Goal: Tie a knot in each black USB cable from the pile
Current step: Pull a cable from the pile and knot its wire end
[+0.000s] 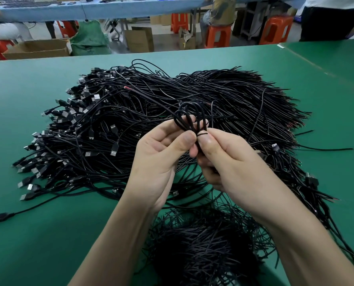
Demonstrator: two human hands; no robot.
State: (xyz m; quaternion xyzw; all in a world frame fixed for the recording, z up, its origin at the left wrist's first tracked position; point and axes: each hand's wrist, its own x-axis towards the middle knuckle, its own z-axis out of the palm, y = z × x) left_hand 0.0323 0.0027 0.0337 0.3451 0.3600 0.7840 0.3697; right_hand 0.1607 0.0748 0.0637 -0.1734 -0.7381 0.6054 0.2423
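Thin, glossy black USB cable [189, 114], coiled into narrow oval loops, pinched at its waist by left hand [161, 149] and right hand [229, 162]. Held just above the tangled pile [172, 89] on the matte green table [27, 83].

Light bright, even and diffuse, from overhead; no lamp in frame. Green table [48, 124] shows a paler sheen toward 12 o'clock. Shadows weak and soft-edged; the pile [223, 89] throws only thin ones on the table. Small glints on metal plugs [94, 97] at 9 o'clock.

Centre sharp: left hand [161, 153], right hand [229, 162] and held cable [189, 117] crisp. Near heap [203, 244] at 6 o'clock slightly soft. Orange stool [217, 36] at 1 o'clock blurred.

Wide-angle bowing: far table edge curves, strongest toward 10 and 2 o'clock.
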